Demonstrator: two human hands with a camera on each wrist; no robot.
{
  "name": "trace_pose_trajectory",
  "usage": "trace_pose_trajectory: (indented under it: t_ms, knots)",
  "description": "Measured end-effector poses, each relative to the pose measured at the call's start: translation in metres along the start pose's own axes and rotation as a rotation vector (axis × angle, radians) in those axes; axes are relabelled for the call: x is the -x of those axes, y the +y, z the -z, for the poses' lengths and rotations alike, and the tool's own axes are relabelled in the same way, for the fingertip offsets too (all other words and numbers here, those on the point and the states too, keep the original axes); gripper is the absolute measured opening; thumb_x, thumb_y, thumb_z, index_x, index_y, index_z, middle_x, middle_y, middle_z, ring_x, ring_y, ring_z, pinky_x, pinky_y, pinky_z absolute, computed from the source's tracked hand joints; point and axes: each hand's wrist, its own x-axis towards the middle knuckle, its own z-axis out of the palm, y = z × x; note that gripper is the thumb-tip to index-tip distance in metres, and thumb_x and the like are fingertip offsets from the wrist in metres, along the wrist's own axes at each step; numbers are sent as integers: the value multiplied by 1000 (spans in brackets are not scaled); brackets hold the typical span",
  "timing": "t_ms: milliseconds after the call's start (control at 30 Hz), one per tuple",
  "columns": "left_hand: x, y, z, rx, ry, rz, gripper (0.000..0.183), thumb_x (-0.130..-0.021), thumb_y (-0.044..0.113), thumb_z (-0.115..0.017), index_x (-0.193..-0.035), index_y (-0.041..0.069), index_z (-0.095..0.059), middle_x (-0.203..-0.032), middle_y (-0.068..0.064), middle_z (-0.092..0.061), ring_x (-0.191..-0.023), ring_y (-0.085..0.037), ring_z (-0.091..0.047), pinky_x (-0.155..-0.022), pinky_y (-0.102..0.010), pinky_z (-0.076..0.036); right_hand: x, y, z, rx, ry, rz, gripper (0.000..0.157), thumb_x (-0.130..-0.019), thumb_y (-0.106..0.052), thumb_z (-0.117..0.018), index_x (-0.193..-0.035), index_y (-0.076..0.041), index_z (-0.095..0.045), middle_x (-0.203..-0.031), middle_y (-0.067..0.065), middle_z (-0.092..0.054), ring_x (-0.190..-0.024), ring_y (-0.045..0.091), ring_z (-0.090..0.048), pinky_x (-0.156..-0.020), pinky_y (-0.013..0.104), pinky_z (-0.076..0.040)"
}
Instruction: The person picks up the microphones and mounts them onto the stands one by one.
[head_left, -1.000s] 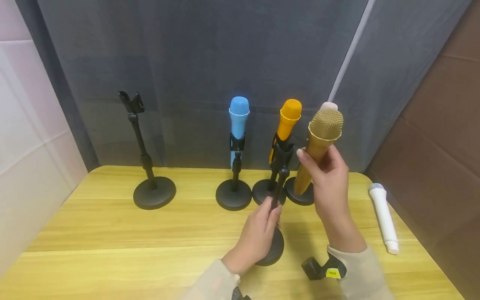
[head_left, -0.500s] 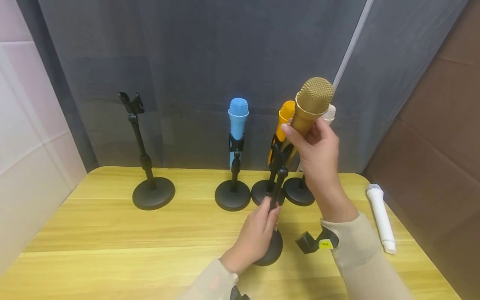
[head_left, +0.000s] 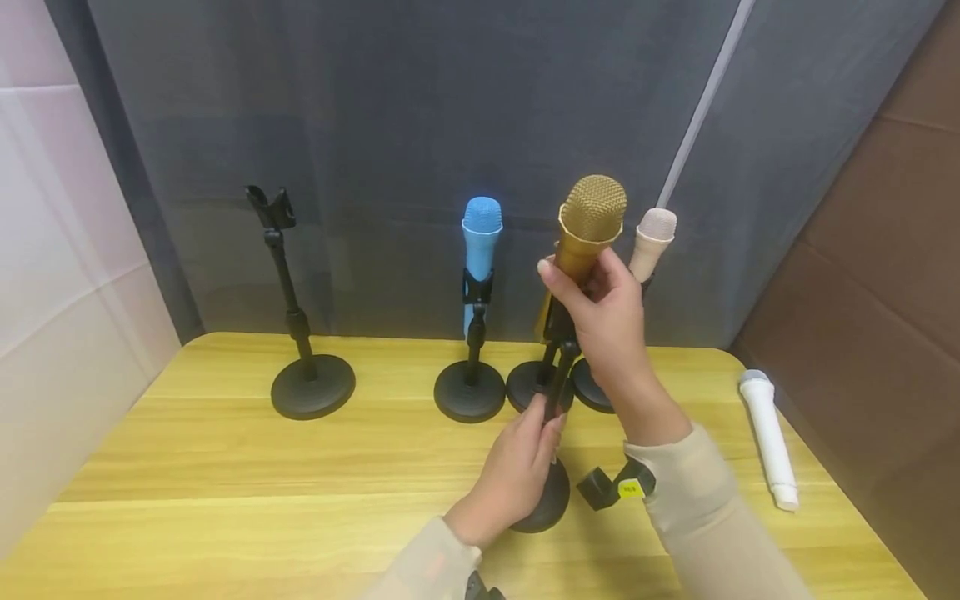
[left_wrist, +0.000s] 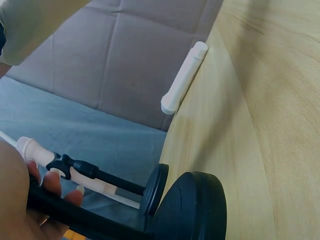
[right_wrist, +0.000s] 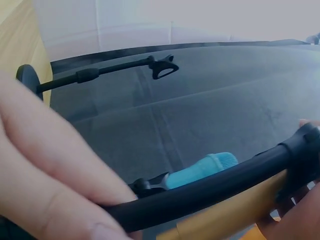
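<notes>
My left hand point(head_left: 510, 467) grips the pole of a black microphone stand point(left_wrist: 95, 220) near the front of the group, above its round base. My right hand point(head_left: 611, 333) holds a gold microphone point(head_left: 592, 208) around its body, thumb on the left side, head up and slightly tilted. In the head view the microphone overlaps the top of the gripped stand. From the right wrist, the gold body point(right_wrist: 225, 215) runs alongside the black pole point(right_wrist: 200, 200), close to the clip. The orange microphone behind is mostly hidden by the gold one.
A blue microphone point(head_left: 482, 237) and a beige one point(head_left: 652, 237) sit in black stands at the back. One stand point(head_left: 296, 321) at left has a bare clip. A white microphone point(head_left: 768, 437) lies along the table's right edge. Grey curtain point(head_left: 375, 125) backs the table.
The right hand has carried the gold microphone left, up and then down, from beside the gripped stand to over its top. The left hand stays on the pole.
</notes>
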Motion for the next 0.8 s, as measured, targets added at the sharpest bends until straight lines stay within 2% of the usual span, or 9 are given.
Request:
trace_pose_trajectory:
  t_ms: [133,367,467,633,800]
  knots:
    - [0,0,-1,-9,3,-7,16,-110,25,-40,-103,14,-49,-75,5,-51,-65,-3,-49,-59,-18,-44,2,2,0,23,-24,4,33,-91,-16,-76,-119,-10,-62,-105,-4,-64,-101,16,-60,-92,29,-51]
    - [0,-1,0,-12,7,13,19,-111,28,-38,-105,14,-50,-77,5,-52,-65,-4,-50,-60,-19,-45,1,2,-1,18,-104,-44,49,-82,-10,-83,-123,-10,-57,-110,6,-62,-109,24,-60,-100,37,-49]
    - [1,-1,0,-7,7,26,18,-111,28,-39,-106,15,-50,-77,6,-52,-66,-3,-50,-60,-19,-45,-1,2,-2,4,-118,-75,52,-81,-8,-84,-125,-7,-56,-109,5,-62,-109,24,-60,-101,39,-48]
    - [1,-1,0,3,-2,30,16,-111,28,-39,-107,17,-50,-76,7,-52,-65,-3,-50,-60,-19,-45,-2,2,-4,-9,-101,-93,49,-80,-7,-83,-120,-3,-56,-99,0,-62,-99,18,-61,-99,38,-49]
    - [1,0,0,8,-2,16,16,-111,26,-39,-106,16,-50,-75,6,-52,-65,-3,-49,-59,-18,-44,-4,3,-4,20,-76,-79,38,-81,-10,-83,-109,-10,-58,-93,-4,-62,-95,16,-61,-95,38,-47]
